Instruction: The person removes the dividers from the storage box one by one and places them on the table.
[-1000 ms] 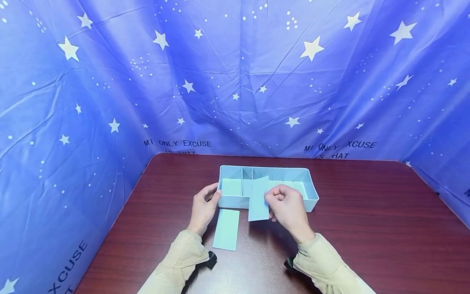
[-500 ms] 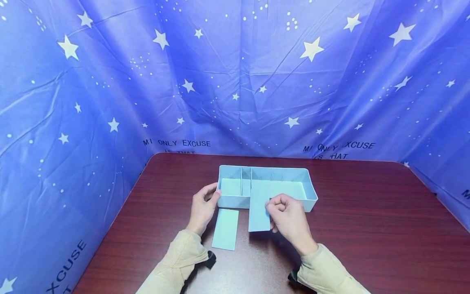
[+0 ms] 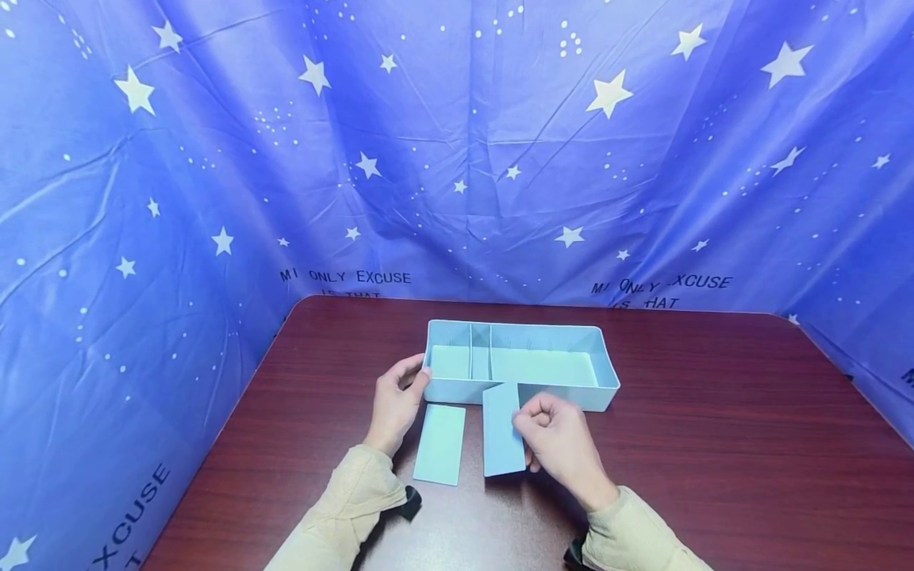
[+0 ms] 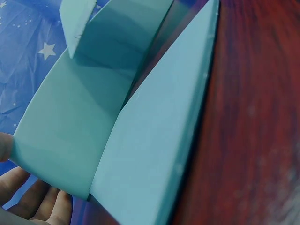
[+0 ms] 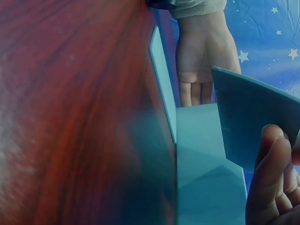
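Note:
In the head view a long light-blue storage box (image 3: 550,396) sits on the table, its open top facing up. My left hand (image 3: 395,403) grips the box's left end, thumb near the front corner and fingers round the end wall. My right hand (image 3: 564,440) pinches the right edge of a flat blue divider panel (image 3: 502,436), holding it tilted in front of the box. In the right wrist view thumb and fingertips hold this panel (image 5: 251,112). A second panel (image 3: 439,444) lies flat on the table between the hands, close to the box's front wall.
Two thin upright dividers (image 3: 490,353) stand in the left part of the box. Small slots line its inner back wall. The dark red wooden table (image 3: 714,412) ends at a blue star-printed curtain (image 3: 500,159) behind and at the sides.
The right hand has drawn the divider panel toward the person, from over the box's front edge to in front of it. The left hand, box and flat panel have stayed in place.

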`<state>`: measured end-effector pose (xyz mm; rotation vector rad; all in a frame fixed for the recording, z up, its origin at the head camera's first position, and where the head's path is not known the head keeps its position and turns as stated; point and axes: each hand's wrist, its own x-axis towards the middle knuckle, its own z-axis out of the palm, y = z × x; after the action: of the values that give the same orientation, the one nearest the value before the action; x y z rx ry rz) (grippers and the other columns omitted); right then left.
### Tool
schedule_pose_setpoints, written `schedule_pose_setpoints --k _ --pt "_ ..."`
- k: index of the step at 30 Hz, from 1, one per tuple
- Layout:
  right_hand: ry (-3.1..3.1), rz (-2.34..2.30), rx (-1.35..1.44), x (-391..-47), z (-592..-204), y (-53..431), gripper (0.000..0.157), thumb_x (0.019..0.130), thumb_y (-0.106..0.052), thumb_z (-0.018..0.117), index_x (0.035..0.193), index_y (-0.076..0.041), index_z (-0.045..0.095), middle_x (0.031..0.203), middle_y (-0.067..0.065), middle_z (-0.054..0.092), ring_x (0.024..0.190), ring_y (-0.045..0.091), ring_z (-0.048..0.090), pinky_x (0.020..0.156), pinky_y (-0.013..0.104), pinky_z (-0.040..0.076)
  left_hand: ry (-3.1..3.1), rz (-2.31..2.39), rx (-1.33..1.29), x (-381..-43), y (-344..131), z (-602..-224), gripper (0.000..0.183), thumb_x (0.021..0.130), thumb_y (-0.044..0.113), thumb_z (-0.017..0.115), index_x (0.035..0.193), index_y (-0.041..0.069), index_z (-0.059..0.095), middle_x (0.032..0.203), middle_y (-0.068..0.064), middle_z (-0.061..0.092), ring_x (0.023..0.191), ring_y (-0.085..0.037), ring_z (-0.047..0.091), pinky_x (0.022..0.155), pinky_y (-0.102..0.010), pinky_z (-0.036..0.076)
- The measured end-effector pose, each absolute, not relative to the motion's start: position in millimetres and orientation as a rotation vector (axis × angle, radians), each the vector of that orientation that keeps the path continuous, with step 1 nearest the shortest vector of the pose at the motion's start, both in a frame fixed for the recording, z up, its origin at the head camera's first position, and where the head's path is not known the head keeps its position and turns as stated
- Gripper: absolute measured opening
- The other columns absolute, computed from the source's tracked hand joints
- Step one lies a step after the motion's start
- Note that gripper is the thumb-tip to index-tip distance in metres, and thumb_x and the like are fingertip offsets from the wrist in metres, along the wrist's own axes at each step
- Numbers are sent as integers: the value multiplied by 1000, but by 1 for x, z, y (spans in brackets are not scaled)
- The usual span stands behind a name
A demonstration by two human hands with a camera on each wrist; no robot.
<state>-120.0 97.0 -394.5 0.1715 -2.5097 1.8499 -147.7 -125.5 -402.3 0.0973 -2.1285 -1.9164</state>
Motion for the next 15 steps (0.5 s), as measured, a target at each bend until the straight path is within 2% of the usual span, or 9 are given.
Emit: schedule_pose_setpoints --k 15 --pt "-2651 1867 84 -118 -402 87 12 85 3 58 73 0 57 47 10 54 35 21 53 38 39 49 -2139 -1927 112 -146 -125 -399 32 92 4 60 121 -8 60 116 -26 62 102 -29 62 86 -35 48"
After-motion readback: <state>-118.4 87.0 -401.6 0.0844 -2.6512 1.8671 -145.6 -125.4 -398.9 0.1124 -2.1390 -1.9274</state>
